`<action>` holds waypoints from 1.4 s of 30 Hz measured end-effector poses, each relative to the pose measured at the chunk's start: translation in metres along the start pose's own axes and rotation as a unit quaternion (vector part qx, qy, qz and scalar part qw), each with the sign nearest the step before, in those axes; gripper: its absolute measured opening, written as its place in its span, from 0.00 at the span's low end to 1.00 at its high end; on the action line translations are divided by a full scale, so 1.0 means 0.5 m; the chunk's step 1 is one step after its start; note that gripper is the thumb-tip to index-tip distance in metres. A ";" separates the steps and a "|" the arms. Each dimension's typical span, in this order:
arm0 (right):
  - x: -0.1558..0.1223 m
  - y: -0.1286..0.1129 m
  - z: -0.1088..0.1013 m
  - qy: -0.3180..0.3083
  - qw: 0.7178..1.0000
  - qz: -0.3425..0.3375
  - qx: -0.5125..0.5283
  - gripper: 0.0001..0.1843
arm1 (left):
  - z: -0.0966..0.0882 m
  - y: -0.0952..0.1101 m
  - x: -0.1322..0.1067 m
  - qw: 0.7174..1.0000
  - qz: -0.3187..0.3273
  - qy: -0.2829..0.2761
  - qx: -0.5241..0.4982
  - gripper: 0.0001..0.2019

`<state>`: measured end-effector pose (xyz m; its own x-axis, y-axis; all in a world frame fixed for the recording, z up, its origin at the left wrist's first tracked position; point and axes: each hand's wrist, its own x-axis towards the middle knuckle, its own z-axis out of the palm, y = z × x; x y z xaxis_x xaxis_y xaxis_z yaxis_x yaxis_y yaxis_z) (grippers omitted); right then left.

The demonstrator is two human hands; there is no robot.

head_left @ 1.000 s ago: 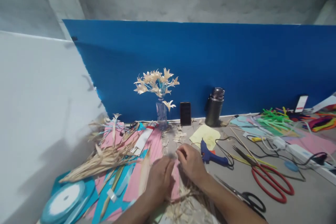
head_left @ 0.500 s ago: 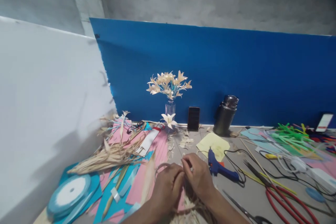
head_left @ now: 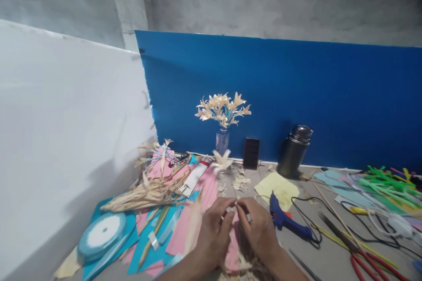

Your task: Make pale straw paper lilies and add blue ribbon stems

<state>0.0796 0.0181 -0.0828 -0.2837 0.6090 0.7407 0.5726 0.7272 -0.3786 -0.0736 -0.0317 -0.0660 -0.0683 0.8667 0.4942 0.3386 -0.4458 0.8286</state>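
Observation:
My left hand [head_left: 215, 232] and my right hand [head_left: 259, 228] meet low in the middle of the view, fingertips pinched together on a thin pale strip [head_left: 234, 204] that I can barely make out. They hover over pink paper strips [head_left: 207, 189] and a litter of dry straw shavings [head_left: 244, 263]. A small cream paper flower [head_left: 221, 161] stands just beyond my fingers. A blue glue gun [head_left: 283, 219] lies right of my right hand.
A vase of cream flowers [head_left: 223, 114], a dark phone [head_left: 251, 153] and a metal flask [head_left: 294, 151] stand against the blue board. A straw bundle [head_left: 148, 193] and a ribbon spool [head_left: 101, 233] lie left. Cables, red-handled scissors [head_left: 369, 263] and green strips [head_left: 389, 182] lie right.
The view has swung left, so everything sits further right. My hands have closed together and lifted slightly, pinching the strip between their fingertips.

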 end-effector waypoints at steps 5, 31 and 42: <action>0.007 0.000 -0.006 0.027 0.999 -0.029 -0.006 0.10 | 0.001 -0.006 -0.001 1.000 0.001 -0.023 0.008 0.15; 0.004 0.022 -0.033 0.043 0.999 0.005 -0.030 0.08 | 0.010 -0.004 -0.011 0.997 0.019 -0.070 0.034 0.12; 0.008 0.013 -0.035 0.043 0.999 0.000 -0.025 0.08 | 0.000 -0.002 0.000 0.993 -0.109 0.010 0.049 0.03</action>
<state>0.0958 0.0199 -0.0725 -0.2177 0.5781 0.7864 0.6109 0.7091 -0.3522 -0.0741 -0.0313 -0.0669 -0.1684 0.9350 0.3121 0.4032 -0.2236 0.8874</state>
